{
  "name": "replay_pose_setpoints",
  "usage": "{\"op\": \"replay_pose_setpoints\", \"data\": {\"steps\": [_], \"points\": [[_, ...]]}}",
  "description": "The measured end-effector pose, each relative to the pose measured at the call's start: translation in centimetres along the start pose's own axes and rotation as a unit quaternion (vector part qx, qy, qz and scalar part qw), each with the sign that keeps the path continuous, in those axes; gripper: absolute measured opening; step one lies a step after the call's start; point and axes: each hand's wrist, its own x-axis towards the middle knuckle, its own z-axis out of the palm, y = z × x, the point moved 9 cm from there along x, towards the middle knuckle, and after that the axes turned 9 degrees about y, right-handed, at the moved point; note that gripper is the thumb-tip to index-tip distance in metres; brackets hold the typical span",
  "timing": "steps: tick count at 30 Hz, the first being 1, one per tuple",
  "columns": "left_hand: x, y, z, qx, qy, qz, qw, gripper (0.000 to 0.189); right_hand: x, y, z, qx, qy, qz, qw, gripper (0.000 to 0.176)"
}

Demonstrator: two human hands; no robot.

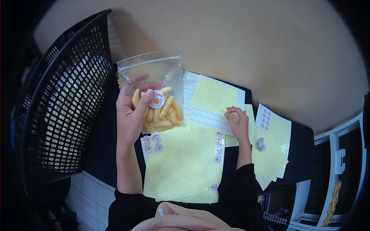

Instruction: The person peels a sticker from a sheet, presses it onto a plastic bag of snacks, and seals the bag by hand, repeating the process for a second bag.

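A clear zip bag (163,111) of yellow finger-shaped snacks hangs upright in my left hand (130,109). My left thumb lies at the edge of a round white sticker (157,99) on the bag's front; the other fingers show behind the plastic. My right hand (238,124) is over a sheet of small printed labels (210,118), its thumb and index finger curled together in a pinch. Whether anything tiny is between those fingertips is too small to tell. Below the bag, a yellow backing sheet (175,165) carries round stickers along its left and right sides.
A tall black perforated basket (73,96) stands at the left. More sticker sheets (271,142) lie at the right with a crumpled silvery piece (261,144) on them. Another dark basket (275,206) is at the lower right, below the black table edge. A beige wall rises behind.
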Motion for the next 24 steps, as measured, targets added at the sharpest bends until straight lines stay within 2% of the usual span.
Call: {"op": "replay_pose_setpoints", "data": {"steps": [2, 4, 5, 6, 8, 9, 10, 12, 13, 15, 18, 20, 24], "points": [[-0.1, 0.1, 0.3, -0.011, -0.006, -0.008, 1.0, 0.035, 0.4, -1.2, -1.0, 0.021, 0.014, 0.01, 1.0, 0.007], [-0.4, 0.1, 1.3, 0.001, -0.04, -0.005, 0.999, 0.035, 0.7, -4.7, -2.7, 0.156, 0.056, 0.011, 0.986, 0.008], [-0.7, -0.2, 2.0, -0.017, -0.066, -0.027, 0.997, 0.037, 0.9, -6.9, -3.4, 0.176, 0.067, -0.04, 0.981, 0.007], [-0.9, -0.3, 1.9, -0.017, -0.065, -0.026, 0.997, 0.037, 0.8, -8.4, -3.8, 0.176, 0.067, -0.042, 0.981, 0.007], [-2.1, -1.3, 3.9, -0.006, -0.187, -0.089, 0.978, 0.04, 0.4, -12.4, -4.3, 0.218, 0.051, -0.099, 0.97, 0.005], [-2.7, -1.6, 4.5, 0.012, -0.232, -0.098, 0.968, 0.042, 0.3, -13.6, -4.4, 0.219, 0.052, -0.099, 0.969, 0.005], [-2.7, -1.6, 4.4, 0.013, -0.232, -0.097, 0.968, 0.042, -0.1, -15.4, -4.2, 0.216, 0.027, -0.132, 0.967, 0.004], [-4.5, -2.0, 6.0, 0.073, -0.372, -0.084, 0.922, 0.045, -0.5, -17.4, -4.0, 0.214, 0.004, -0.165, 0.963, 0.004], [-4.8, -2.1, 6.3, 0.076, -0.391, -0.094, 0.912, 0.047, -0.9, -18.4, -3.5, 0.178, -0.016, -0.197, 0.964, 0.004], [-5.1, -2.0, 6.6, 0.086, -0.402, -0.081, 0.908, 0.045, -1.5, -19.3, -2.4, 0.125, -0.05, -0.247, 0.96, 0.004], [-5.6, -2.0, 6.9, 0.092, -0.424, -0.082, 0.897, 0.042, -2.1, -19.9, -1.8, 0.069, -0.065, -0.274, 0.957, 0.001], [-6.1, -2.1, 7.1, 0.088, -0.448, -0.115, 0.882, 0.04, -2.3, -20.0, -1.5, 0.057, -0.075, -0.281, 0.955, 0.001], [-6.2, -2.4, 7.1, 0.091, -0.46, -0.1, 0.878, 0.045, -2.8, -20.5, -1.4, 0.012, -0.073, -0.304, 0.95, 0.002]]}}
